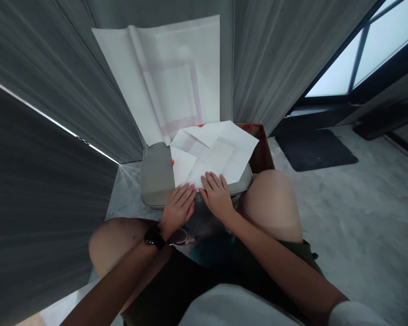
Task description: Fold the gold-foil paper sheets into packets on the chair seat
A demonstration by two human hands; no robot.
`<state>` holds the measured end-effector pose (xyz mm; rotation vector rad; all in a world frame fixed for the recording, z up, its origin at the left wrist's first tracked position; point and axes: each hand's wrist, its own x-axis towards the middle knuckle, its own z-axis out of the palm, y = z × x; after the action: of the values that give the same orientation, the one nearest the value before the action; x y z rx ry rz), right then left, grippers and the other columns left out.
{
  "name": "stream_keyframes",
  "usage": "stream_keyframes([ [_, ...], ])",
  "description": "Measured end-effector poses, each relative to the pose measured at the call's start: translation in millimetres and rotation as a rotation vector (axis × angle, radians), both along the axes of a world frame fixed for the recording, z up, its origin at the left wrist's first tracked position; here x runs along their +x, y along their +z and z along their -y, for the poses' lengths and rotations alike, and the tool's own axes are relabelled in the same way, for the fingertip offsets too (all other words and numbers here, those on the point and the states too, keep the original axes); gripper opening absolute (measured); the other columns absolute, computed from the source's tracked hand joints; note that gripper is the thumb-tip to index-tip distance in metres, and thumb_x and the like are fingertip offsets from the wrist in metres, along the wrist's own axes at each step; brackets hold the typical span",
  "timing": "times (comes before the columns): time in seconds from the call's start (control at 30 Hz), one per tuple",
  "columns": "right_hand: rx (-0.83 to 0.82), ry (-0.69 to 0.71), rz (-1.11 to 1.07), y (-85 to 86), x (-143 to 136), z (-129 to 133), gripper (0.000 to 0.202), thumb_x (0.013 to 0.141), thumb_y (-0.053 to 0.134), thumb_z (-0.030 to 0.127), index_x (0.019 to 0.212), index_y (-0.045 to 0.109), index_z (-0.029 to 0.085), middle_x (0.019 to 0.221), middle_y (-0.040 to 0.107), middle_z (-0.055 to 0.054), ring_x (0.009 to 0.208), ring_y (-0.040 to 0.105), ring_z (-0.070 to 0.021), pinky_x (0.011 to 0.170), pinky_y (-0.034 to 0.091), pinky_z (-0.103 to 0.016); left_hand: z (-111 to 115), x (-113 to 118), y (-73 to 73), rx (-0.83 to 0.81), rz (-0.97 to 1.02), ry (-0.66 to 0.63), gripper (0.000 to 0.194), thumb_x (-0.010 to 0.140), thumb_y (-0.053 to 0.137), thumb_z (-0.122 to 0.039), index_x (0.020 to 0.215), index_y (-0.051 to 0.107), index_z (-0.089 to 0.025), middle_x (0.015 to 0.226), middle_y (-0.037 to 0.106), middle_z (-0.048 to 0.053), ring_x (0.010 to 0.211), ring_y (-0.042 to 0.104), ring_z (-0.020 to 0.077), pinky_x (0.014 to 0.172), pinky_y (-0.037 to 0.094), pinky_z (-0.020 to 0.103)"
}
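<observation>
A white sheet of paper [243, 145] lies on the grey padded seat [156, 176] in front of me, its near edge folded inward. At its middle rests a paler flat rectangular piece [221, 154], which may be a layer of the paper or something under it; I cannot tell. My left hand [180, 206] presses flat fingers on the near edge, left of the middle. Beside it my right hand [218, 197] lies with outstretched fingers on the same edge. Both hands are open, thumbs close together, and I see nothing gripped in them.
A larger creased white sheet [177, 77] leans upright against the backrest behind the seat. A red and brown box [260, 151] stands right of the seat, near my knee. Grey panelled walls [54, 77] close in on the left. A dark mat [314, 149] lies on the floor.
</observation>
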<state>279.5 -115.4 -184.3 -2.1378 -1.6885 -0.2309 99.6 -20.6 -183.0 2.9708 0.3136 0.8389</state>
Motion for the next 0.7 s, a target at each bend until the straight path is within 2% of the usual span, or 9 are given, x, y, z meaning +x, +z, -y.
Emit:
stream_keyframes([
  [0.2,-0.043,0.01,0.021,-3.4,0,4,0.052,0.113,0.039,0.039,0.154,0.056,0.012,0.161,0.055,-0.017,0.151,0.047,-0.0305,0.129,0.029,-0.054,15,-5,-1.2,-0.049,-0.069,0.029,0.064,0.105,0.052,-0.016,0.167,0.035,-0.013,0.155,0.06,0.015,0.148,0.053,0.0283,0.126,0.044,0.051],
  [0.33,-0.085,0.035,0.04,-6.0,1,9,0.061,0.113,0.036,0.045,0.162,0.046,0.01,0.168,0.045,-0.017,0.157,0.038,-0.0309,0.131,0.024,-0.055,13,-5,-3.6,-0.042,-0.076,0.039,0.067,0.106,0.05,-0.016,0.169,0.027,-0.011,0.158,0.056,0.016,0.15,0.05,0.0273,0.127,0.043,0.05],
  [0.47,-0.117,0.057,0.045,-6.5,2,11,0.067,0.113,0.032,0.05,0.166,0.038,0.01,0.171,0.04,-0.017,0.16,0.034,-0.0313,0.131,0.023,-0.055,11,-6,-3.8,-0.019,-0.103,0.03,0.065,0.107,0.049,-0.017,0.168,0.028,-0.009,0.159,0.055,0.016,0.152,0.049,0.0268,0.127,0.043,0.048],
  [0.7,-0.142,0.064,0.06,-4.5,4,11,0.068,0.113,0.029,0.05,0.165,0.04,0.008,0.171,0.038,-0.018,0.16,0.033,-0.0317,0.131,0.022,-0.055,26,-10,-5.2,-0.014,-0.141,0.136,0.067,0.107,0.05,-0.023,0.168,0.028,-0.006,0.165,0.047,0.018,0.157,0.041,0.0284,0.13,0.037,0.047],
])
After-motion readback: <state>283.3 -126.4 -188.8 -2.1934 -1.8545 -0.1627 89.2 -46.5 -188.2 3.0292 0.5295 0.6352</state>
